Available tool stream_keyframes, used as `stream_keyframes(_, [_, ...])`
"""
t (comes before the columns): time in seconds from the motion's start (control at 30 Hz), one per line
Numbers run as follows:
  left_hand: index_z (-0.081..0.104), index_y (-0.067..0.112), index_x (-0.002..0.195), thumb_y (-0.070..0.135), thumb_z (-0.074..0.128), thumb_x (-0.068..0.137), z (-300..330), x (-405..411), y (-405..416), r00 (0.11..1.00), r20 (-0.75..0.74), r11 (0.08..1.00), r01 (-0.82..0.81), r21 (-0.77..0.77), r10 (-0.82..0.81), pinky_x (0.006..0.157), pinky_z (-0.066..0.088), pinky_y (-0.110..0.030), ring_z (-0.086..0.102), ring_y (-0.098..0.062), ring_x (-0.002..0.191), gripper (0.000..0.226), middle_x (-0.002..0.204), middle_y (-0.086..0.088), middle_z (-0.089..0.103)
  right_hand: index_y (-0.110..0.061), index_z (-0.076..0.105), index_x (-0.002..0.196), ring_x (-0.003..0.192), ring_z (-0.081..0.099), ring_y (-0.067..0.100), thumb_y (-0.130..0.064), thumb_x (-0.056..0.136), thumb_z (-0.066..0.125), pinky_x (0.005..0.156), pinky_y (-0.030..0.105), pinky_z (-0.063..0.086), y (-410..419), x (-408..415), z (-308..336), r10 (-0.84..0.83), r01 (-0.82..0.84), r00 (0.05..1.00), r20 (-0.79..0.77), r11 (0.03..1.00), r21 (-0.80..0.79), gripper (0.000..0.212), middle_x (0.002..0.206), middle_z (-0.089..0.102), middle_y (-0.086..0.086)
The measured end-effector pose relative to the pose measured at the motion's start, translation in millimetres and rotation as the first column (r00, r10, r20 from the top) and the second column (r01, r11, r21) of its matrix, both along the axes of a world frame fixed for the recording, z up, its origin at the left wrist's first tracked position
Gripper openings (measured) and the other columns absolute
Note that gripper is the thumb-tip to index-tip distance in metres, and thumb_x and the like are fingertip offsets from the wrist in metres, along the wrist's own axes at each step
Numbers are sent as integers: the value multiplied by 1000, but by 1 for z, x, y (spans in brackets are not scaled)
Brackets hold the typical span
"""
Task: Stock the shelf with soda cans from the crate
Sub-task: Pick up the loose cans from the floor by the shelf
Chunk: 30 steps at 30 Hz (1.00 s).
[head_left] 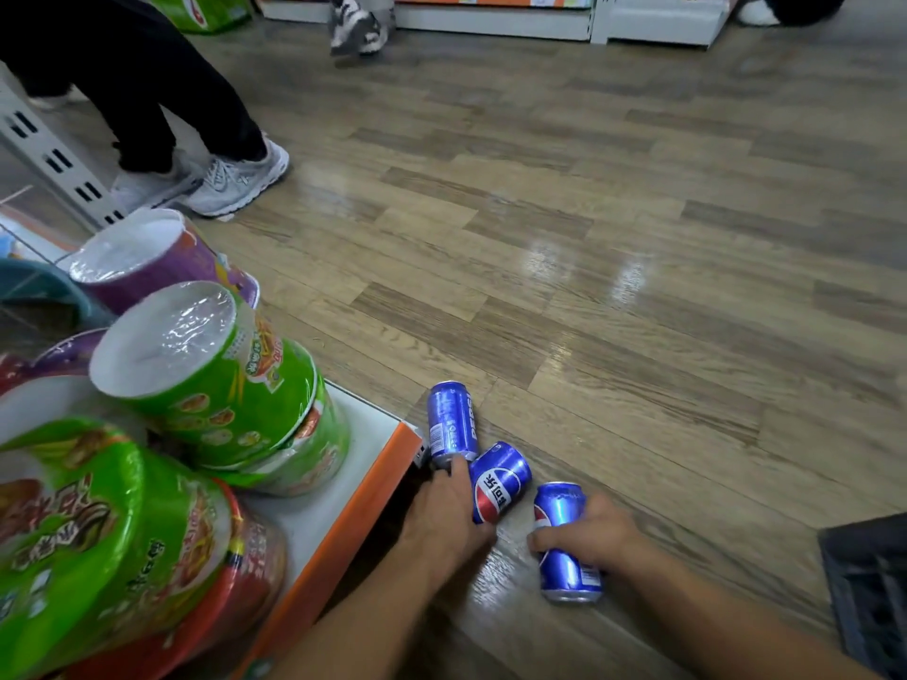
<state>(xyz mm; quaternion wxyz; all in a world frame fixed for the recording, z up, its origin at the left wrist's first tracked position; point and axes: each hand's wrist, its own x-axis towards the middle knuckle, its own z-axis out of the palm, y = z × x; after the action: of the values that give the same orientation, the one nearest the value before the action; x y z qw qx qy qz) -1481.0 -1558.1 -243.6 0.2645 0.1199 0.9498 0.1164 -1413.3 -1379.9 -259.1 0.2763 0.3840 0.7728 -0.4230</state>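
Three blue Pepsi cans lie on the wood-look floor beside the orange-edged shelf (387,478). The left hand (449,517) grips two, the far can (451,422) and the middle can (498,480) (logo up). The right hand (589,534) curls round the near can (564,542); a dark crate (866,586) sits at right.

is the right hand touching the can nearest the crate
Touching. In the head view the right hand lies over the middle of the nearest blue can, fingers curled round its left side, no gap visible.
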Motion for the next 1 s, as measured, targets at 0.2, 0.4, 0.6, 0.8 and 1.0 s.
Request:
stream_keyframes(0.2, [53,26,124,51,78,68,21,-2,2,997,-78,993,-6,118,16,92,54,-34,65,-20,106,66,119,1,65,-13,68,96,67,74,18,-39,31,88,62,36,63,27,5,9,-117,111,990,-78,991,-79,73,82,75,7])
stream_keyframes(0.4, [59,24,115,48,76,65,56,-6,4,998,-8,994,64,84,-63,85,53,-27,65,-21,99,58,105,1,66,-16,57,108,79,66,11,-24,54,92,53,19,47,45,9,58,-86,79,981,-177,996,-43,65,96,67,-2])
stream_keyframes(0.6, [57,24,132,49,77,62,157,17,0,990,76,993,122,-7,-121,95,51,-30,63,-21,109,77,119,-3,66,-26,56,100,85,65,11,-25,45,90,75,27,53,40,38,162,-12,8,971,-240,1000,-17,65,96,66,-7])
stream_keyframes(0.8, [62,20,111,70,73,49,303,53,6,977,132,976,182,-119,-166,85,57,-35,63,-27,92,81,98,-7,61,-29,59,94,84,66,11,-27,36,84,75,29,56,34,63,313,82,-106,951,-298,992,-66,63,90,69,-8])
stream_keyframes(1.0, [64,20,107,49,81,66,490,62,16,966,149,965,231,-121,-212,80,55,-32,66,-28,97,54,105,-7,68,-29,62,101,88,70,18,-18,36,86,86,44,58,46,69,488,134,-181,915,-381,979,-90,71,92,73,-4])
